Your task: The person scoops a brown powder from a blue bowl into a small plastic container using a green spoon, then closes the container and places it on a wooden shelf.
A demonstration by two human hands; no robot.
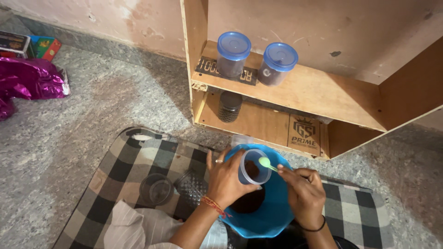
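the left hand [226, 177], low in the middle of the frame, is wrapped around a small clear plastic jar [254, 167], fingers curled on its side and thumb underneath, tilting its open mouth toward the right. a ring sits on one finger and a red thread circles the wrist. the right hand [304, 193], just right of it, pinches the handle of a small light green spoon [266, 163] between thumb and fingertips, the spoon's bowl at the jar's rim. some dark brown powder shows inside the jar.

both hands are held over a blue bowl [277, 212] with a wavy edge, which holds a heap of the same dark powder [249, 202] on its left side. the bowl sits on a black, grey and beige checked mat [115, 166] spread on the speckled stone floor [55, 138].

on the mat, left of the bowl, lie a clear round lid [156, 189] and a textured clear jar [191, 186] on its side, partly hidden by the left wrist.

in the upper middle of the frame stands a low wooden shelf unit [318, 92]. two jars with blue lids [233, 53] stand side by side on its upper board, and one dark jar [229, 106] stands on the lower board beneath them. at the upper left edge lie a crumpled shiny purple bag [27, 80] and a colourful box [44, 46].
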